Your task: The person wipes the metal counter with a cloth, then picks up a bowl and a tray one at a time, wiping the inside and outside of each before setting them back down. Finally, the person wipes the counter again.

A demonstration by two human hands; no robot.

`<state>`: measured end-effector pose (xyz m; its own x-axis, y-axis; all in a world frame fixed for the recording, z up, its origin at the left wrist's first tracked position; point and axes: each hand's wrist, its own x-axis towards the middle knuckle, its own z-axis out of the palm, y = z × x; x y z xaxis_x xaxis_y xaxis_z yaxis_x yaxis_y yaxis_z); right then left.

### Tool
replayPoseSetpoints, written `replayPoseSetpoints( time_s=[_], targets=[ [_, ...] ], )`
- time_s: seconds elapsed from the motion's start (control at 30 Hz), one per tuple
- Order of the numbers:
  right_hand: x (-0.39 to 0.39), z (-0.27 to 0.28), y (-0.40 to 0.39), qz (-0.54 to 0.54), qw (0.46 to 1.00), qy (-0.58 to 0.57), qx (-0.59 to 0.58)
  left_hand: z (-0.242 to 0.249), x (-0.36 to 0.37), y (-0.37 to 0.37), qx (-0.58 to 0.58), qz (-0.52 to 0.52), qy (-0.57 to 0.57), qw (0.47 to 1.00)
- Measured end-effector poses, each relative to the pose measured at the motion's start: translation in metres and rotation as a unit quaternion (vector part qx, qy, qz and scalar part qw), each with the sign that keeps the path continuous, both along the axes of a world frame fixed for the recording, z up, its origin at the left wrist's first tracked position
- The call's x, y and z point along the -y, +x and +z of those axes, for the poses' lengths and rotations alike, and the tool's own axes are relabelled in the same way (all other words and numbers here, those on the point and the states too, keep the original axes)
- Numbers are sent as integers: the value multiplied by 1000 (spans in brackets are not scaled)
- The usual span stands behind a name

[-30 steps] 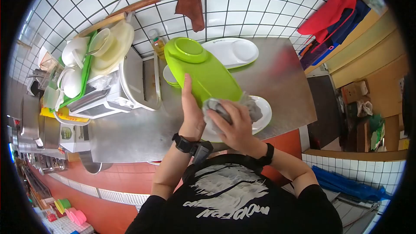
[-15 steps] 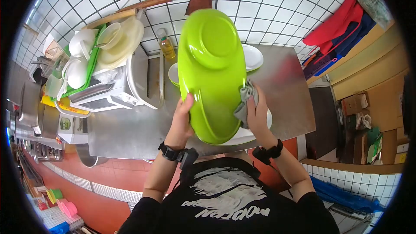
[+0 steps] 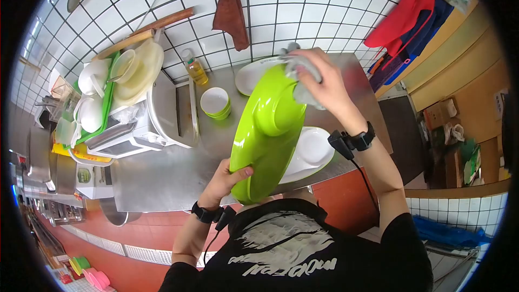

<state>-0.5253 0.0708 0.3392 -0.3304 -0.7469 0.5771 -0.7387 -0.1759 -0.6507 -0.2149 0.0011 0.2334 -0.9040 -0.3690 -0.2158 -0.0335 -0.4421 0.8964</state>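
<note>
A long oval green plate (image 3: pixel 265 130) is held tilted above the metal table, its underside with a round raised base facing up. My left hand (image 3: pixel 221 182) grips its lower left edge, thumb on the green surface. At the upper right end, my right hand (image 3: pixel 327 78) presses a grey cloth (image 3: pixel 304 78) against the rim. Behind the green plate lies a white oval plate (image 3: pixel 248 78), partly covered by it. Another white plate with a green edge (image 3: pixel 313 151) rests on the table at its right. Stacked green bowls, white inside (image 3: pixel 215 101), stand to the left.
The metal table (image 3: pixel 162 176) runs below. On its left stands a white appliance (image 3: pixel 132 130) carrying a green tray (image 3: pixel 112 84) with white bowls. An oil bottle (image 3: pixel 195 69) stands near the tiled wall, where a brown cloth (image 3: pixel 231 13) hangs. Cardboard boxes (image 3: pixel 440 113) are at the right.
The green plate has tilted and dropped lower. My right hand has moved up with the cloth to its upper end; my left hand is lower. More of the bowls and white plates shows.
</note>
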Motion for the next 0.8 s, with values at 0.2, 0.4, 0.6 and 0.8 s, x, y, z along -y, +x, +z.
replayPoseSetpoints(
  time_s=[0.2, 0.4, 0.6, 0.8],
  targets=[
    [-16, 2, 85, 74, 951, 22, -298, 3, -10, -17, -11, 44, 13, 999],
    [-44, -42, 73, 23, 960, 34, -277, 1, 2, -8, -108, 126, 129, 978],
    [-30, -53, 30, -127, 974, 167, -85, -2, 4, -3, -90, 136, 85, 983],
    [-8, -11, 33, -173, 982, 1, -81, -6, -1, -6, -73, 86, 79, 990]
  ],
)
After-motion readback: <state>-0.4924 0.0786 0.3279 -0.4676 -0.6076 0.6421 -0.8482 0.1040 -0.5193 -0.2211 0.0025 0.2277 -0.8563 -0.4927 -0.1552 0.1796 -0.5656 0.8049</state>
